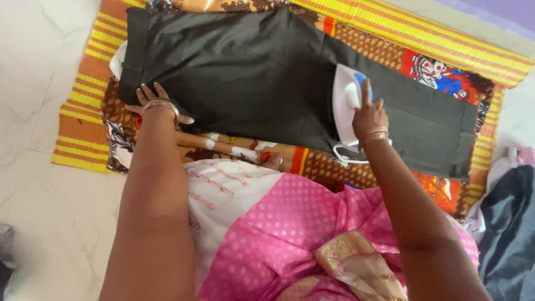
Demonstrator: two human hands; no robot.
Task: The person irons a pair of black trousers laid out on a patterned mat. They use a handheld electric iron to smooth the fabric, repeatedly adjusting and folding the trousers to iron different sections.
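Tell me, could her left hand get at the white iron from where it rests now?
Probably yes: the left hand lies flat on the dark trousers, only bare cloth between it and the iron, which the right hand grips.

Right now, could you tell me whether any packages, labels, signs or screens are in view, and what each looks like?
None in view: no package, label, sign or screen.
Nearest likeness: cartoon figure print on the patterned cloth, upper right beside the dark trousers; red, blue and white.

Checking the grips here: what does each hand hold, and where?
The right hand grips the white iron by its top handle. The left hand holds nothing; it presses flat on the dark trousers.
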